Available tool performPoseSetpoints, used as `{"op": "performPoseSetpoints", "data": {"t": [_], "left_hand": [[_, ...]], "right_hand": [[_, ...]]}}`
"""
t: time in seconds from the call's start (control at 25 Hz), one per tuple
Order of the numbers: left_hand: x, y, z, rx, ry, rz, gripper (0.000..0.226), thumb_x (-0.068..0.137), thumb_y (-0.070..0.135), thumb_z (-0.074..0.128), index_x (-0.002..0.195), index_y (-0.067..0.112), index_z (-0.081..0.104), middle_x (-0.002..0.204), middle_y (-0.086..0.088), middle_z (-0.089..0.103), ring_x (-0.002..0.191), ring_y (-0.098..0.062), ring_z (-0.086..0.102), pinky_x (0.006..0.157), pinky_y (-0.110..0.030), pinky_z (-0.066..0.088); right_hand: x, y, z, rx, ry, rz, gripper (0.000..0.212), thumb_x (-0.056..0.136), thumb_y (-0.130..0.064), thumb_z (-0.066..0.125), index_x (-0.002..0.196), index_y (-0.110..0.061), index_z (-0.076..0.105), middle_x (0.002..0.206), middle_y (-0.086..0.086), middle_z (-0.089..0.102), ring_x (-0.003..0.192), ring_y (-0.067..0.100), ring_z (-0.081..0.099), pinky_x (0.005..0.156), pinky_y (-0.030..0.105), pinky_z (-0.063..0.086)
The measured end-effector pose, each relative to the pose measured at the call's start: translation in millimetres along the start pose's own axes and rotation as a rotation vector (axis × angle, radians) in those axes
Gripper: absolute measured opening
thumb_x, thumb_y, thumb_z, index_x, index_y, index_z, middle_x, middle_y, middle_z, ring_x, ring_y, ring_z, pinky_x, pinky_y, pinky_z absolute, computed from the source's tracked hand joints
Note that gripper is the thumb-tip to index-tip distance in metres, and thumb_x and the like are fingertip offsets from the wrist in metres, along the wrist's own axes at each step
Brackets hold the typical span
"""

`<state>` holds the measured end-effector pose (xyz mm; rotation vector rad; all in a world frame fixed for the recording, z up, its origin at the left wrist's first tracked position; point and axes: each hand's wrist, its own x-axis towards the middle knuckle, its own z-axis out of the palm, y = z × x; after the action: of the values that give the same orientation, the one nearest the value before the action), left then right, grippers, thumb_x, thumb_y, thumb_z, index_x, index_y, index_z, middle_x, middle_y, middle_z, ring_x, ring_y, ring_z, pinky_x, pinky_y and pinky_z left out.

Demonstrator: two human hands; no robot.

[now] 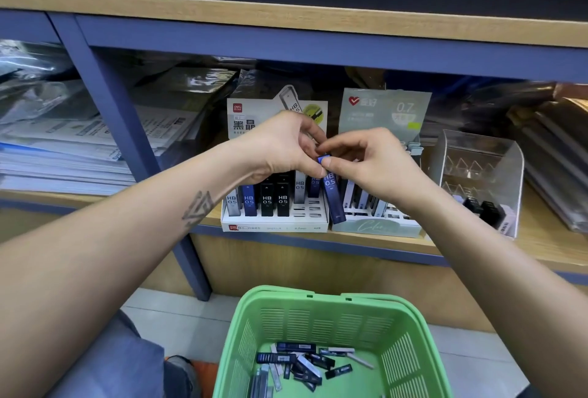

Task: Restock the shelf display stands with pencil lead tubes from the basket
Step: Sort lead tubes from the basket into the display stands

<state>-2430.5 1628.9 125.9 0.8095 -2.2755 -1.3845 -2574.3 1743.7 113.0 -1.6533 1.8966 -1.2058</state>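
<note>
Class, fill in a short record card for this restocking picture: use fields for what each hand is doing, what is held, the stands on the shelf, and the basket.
Left hand: fingers curled at the top of the held tube
Right hand: pinches the tube's top end
Held item: blue tube marked HB 0.5, upright, slightly tilted
White stand: partly filled with blue, black and grey tubes
Pale green stand: right of the white one, partly filled
Clear acrylic stand: far right, a few dark tubes
Green basket: below the shelf, loose tubes on its bottom
</note>
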Motion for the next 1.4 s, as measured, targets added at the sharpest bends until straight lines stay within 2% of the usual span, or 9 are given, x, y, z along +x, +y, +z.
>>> {"op": "performPoseSetpoints", "data": {"t": [0.16,0.32,0.48,0.6,0.8,0.88,0.96,1.08,1.4], "left_hand": [[1.1,-0.6,-5.3,-0.046,0.034,-0.036,0.042,0.071,-0.019,0.077,0.107,0.001,0.067,0.077,-0.014,0.067,0.07,-0.021,0.067,0.069,-0.026,0.058],[0.3,-2.4,-16.3,-0.183,0.082,-0.061,0.044,0.073,-0.02,0.075,0.112,-0.004,0.066,0.081,-0.019,0.067,0.072,-0.025,0.069,0.067,-0.027,0.059],[-0.5,-4.3,-19.1,-0.214,0.102,-0.05,0.042,0.073,-0.019,0.076,0.112,-0.006,0.066,0.08,-0.017,0.067,0.073,-0.026,0.069,0.07,-0.029,0.062],[0.6,-4.3,-17.0,-0.061,0.103,0.005,0.048,0.07,-0.012,0.082,0.112,0.002,0.064,0.091,-0.021,0.073,0.076,-0.021,0.07,0.078,-0.031,0.06],[6.9,-7.0,-13.5,0.044,0.024,0.09,0.052,0.071,-0.008,0.083,0.117,0.006,0.062,0.094,-0.014,0.074,0.08,-0.019,0.074,0.078,-0.03,0.062],[10.1,-10.5,-19.4,0.276,0.03,0.17,0.038,0.077,0.002,0.082,0.112,0.01,0.069,0.1,-0.003,0.074,0.092,-0.016,0.073,0.084,-0.029,0.06],[12.4,-16.4,-25.6,0.637,0.072,0.26,0.029,0.086,0.017,0.075,0.114,0.018,0.073,0.113,0.007,0.072,0.107,-0.014,0.067,0.094,-0.027,0.053],[14.8,-31.7,-28.6,0.957,-0.012,0.269,0.039,0.097,0.025,0.061,0.137,0.023,0.063,0.138,0.002,0.063,0.128,-0.023,0.056,0.108,-0.033,0.043],[13.9,-48.3,-32.3,1.069,-0.195,0.253,0.043,0.105,0.029,0.045,0.146,0.022,0.052,0.148,-0.002,0.055,0.133,-0.027,0.052,0.108,-0.041,0.043]], "right_hand": [[6.6,2.2,0.5,0.081,-0.048,0.111,0.019,0.088,-0.003,0.074,0.107,-0.008,0.072,0.092,0.017,0.074,0.078,0.026,0.069,0.089,0.047,0.058],[3.4,5.5,2.4,0.11,-0.167,0.172,0.032,0.085,-0.001,0.077,0.114,-0.01,0.065,0.08,0.005,0.072,0.067,0.012,0.062,0.072,0.028,0.053],[2.4,1.7,3.8,0.127,-0.153,0.152,0.046,0.084,0.005,0.075,0.124,-0.01,0.059,0.089,0.01,0.072,0.068,0.014,0.064,0.073,0.029,0.053],[5.1,-3.1,4.4,0.053,-0.069,0.012,0.05,0.088,0.002,0.071,0.13,-0.022,0.06,0.1,0.007,0.071,0.075,0.017,0.066,0.079,0.028,0.056],[13.9,-0.6,4.3,-0.175,0.02,-0.043,0.016,0.086,-0.014,0.079,0.102,-0.018,0.076,0.089,0.0,0.073,0.081,0.014,0.067,0.077,0.025,0.054],[16.5,0.8,4.3,-0.29,0.056,-0.068,0.013,0.086,-0.014,0.079,0.097,-0.019,0.074,0.082,-0.006,0.069,0.075,0.005,0.063,0.073,0.018,0.052],[17.5,4.1,7.4,-0.428,0.05,-0.124,0.013,0.088,-0.015,0.076,0.099,-0.019,0.073,0.085,-0.003,0.07,0.08,0.013,0.065,0.08,0.03,0.055],[14.8,6.7,18.4,-0.587,0.013,-0.159,0.016,0.09,-0.018,0.074,0.105,-0.022,0.071,0.091,0.003,0.072,0.089,0.028,0.067,0.08,0.043,0.056],[21.0,11.2,21.7,-0.569,-0.082,-0.083,0.009,0.086,-0.014,0.077,0.092,-0.019,0.073,0.087,0.002,0.072,0.087,0.026,0.065,0.08,0.044,0.056]]}}
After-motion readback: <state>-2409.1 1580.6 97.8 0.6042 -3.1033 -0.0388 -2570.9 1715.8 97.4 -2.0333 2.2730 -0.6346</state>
